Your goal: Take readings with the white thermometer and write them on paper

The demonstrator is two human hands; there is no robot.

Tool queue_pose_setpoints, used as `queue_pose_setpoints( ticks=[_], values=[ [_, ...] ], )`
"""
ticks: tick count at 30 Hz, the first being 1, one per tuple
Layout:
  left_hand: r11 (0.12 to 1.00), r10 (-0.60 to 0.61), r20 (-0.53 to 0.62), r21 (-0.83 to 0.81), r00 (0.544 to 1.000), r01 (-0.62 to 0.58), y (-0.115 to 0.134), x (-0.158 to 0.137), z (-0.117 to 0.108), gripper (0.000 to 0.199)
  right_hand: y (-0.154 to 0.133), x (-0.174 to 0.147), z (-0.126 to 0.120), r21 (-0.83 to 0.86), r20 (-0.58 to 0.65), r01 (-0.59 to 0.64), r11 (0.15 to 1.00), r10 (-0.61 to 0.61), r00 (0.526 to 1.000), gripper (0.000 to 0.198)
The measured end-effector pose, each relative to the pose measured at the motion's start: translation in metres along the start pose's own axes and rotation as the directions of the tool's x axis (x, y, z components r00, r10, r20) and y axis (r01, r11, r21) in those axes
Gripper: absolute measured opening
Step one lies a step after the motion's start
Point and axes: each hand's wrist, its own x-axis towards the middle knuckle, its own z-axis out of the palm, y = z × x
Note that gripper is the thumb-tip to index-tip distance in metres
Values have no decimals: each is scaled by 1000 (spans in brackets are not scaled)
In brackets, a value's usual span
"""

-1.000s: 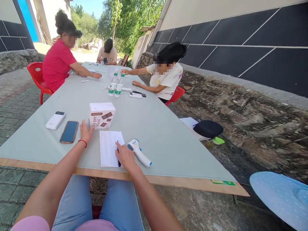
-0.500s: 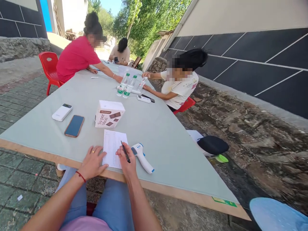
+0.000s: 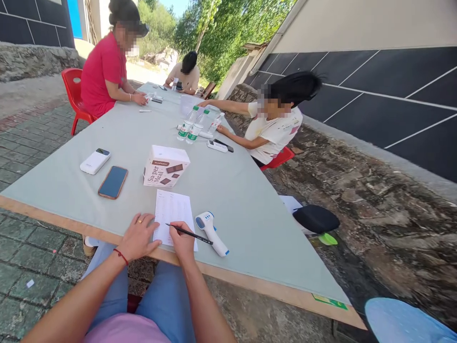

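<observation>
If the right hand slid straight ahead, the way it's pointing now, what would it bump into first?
The right hand, holding a pen, would slide over the paper, then probably bump the Super Meal box, though depth is hard to judge.

A phone [image 3: 113, 182] lies beside a white power bank [image 3: 95, 161] on a pale table [image 3: 250, 214], with a "Super Meal" box [image 3: 166, 166] standing near them and a blue-and-white thermometer [image 3: 211, 228] close to the near edge. Two green-capped bottles [image 3: 185, 129] stand farther along. A person in red [image 3: 100, 76] and another in white [image 3: 280, 136] sit on red chairs [image 3: 74, 95] at opposite sides, while a third in beige [image 3: 191, 82] sits at the far end, before leafy trees [image 3: 246, 28].
</observation>
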Motion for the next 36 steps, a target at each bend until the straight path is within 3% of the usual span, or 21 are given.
queue_pose_setpoints(
  ticks=[5, 16, 36],
  values=[
    [1000, -11, 1, -7, 1000, 11, 1, 0, 0, 42, 5, -2, 4, -95, 62, 70, 993, -64, 996, 16],
    [999, -6, 11, 45, 1000, 5, 2, -1, 1, 44, 7, -2, 4, -150, 80, 137, 979, -127, 989, 16],
    [999, -4, 12, 44, 1000, 3, 2, 0, 1, 44, 9, -2, 2, -137, 77, 115, 984, -105, 991, 15]
  ],
)
